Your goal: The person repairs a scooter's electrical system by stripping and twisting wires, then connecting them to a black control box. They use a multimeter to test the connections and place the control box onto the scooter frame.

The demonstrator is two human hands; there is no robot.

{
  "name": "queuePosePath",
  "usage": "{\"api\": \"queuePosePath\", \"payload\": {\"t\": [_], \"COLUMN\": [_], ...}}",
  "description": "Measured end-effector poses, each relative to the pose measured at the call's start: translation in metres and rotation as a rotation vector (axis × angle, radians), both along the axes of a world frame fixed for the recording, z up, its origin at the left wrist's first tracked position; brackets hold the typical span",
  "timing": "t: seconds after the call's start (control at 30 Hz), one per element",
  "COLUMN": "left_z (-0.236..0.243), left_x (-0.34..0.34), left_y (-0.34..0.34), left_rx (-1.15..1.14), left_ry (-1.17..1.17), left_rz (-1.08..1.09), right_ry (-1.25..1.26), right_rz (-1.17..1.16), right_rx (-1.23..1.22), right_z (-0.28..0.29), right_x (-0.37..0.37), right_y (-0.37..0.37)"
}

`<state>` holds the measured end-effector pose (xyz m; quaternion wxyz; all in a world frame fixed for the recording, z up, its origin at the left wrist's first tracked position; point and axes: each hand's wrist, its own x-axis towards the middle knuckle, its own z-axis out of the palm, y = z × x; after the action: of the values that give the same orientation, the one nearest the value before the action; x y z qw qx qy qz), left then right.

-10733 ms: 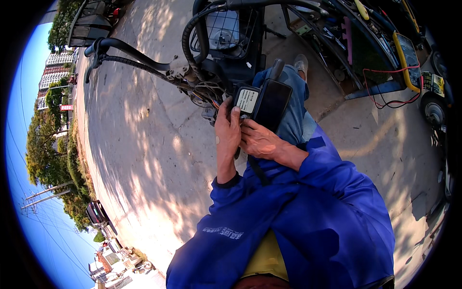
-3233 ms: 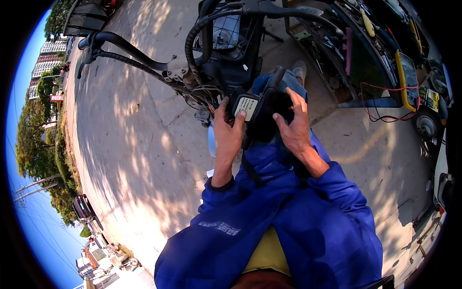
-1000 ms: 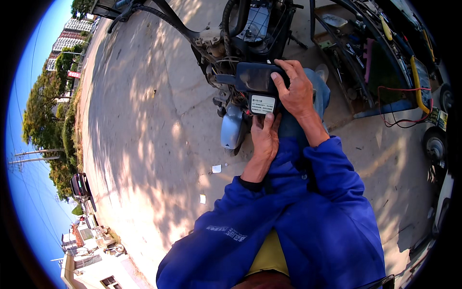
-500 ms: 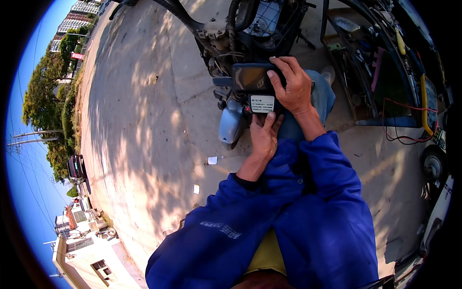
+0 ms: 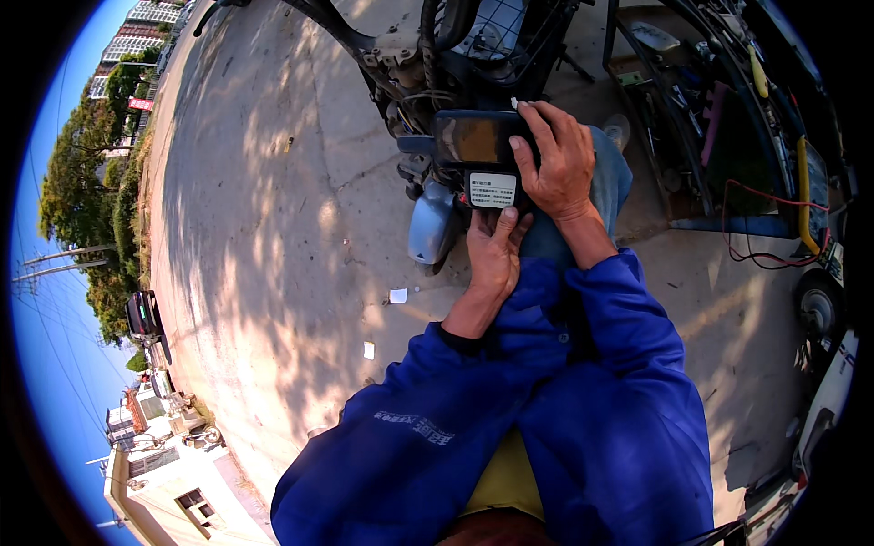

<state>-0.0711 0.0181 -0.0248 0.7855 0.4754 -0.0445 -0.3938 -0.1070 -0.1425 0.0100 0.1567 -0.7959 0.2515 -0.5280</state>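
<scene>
My left hand is closed round the near end of a small black box with a white printed label. Its thumb lies on the label's lower edge, while the other fingers are partly hidden beneath. Just beyond the box is a dark, glossy rectangular display unit, probably a vehicle's instrument panel. My right hand grips that unit's right end, thumb on its front and fingers bent over the far edge. Box and unit lie against each other; whether they are joined I cannot tell. A stripped vehicle frame with cables stands behind them.
A blue-grey fender over a wheel sits left of my hands. On the right, an open tool-filled cart has a yellow-handled tool and red and black leads. White scraps lie on the concrete.
The view has shifted slightly. Both hands keep their hold on the box and the display unit, and the labelled box shows a little more tilt.
</scene>
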Motion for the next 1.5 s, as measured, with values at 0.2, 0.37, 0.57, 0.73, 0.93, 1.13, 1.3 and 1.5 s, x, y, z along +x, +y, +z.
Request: {"api": "queuePosePath", "payload": {"t": [0.2, 0.37, 0.57, 0.73, 0.93, 1.13, 1.3, 1.5], "left_z": [-0.0001, 0.0010, 0.0004, 0.0010, 0.0019, 0.0030, -0.0001, 0.0017], "left_x": [-0.0008, -0.0011, -0.0016, -0.0020, -0.0025, -0.0027, -0.0020, -0.0022], "left_y": [0.0007, 0.0005, 0.0005, 0.0009, 0.0008, 0.0010, 0.0025, 0.0021], "left_rx": [-0.012, -0.013, -0.015, -0.012, -0.011, -0.012, -0.007, -0.009], "left_ry": [0.000, 0.001, -0.001, -0.005, -0.010, -0.008, -0.005, -0.002], "left_rz": [0.010, 0.012, 0.016, 0.018, 0.016, 0.005, 0.010, 0.006], "right_ry": [0.011, 0.017, 0.023, 0.020, 0.010, 0.012, 0.010, 0.009], "right_rz": [0.012, 0.021, 0.019, 0.021, 0.017, 0.019, 0.020, 0.020], "right_rx": [0.011, 0.028, 0.032, 0.032, 0.024, 0.032, 0.032, 0.031], "right_z": [0.0002, 0.0015, 0.0004, 0.0021, -0.0002, -0.0002, 0.0000, -0.0006], "right_x": [-0.0022, -0.0039, -0.0046, -0.0053, -0.0057, -0.0059, -0.0062, -0.0064], "right_y": [0.0013, 0.0031, 0.0035, 0.0039, 0.0028, 0.0032, 0.0036, 0.0033]}}
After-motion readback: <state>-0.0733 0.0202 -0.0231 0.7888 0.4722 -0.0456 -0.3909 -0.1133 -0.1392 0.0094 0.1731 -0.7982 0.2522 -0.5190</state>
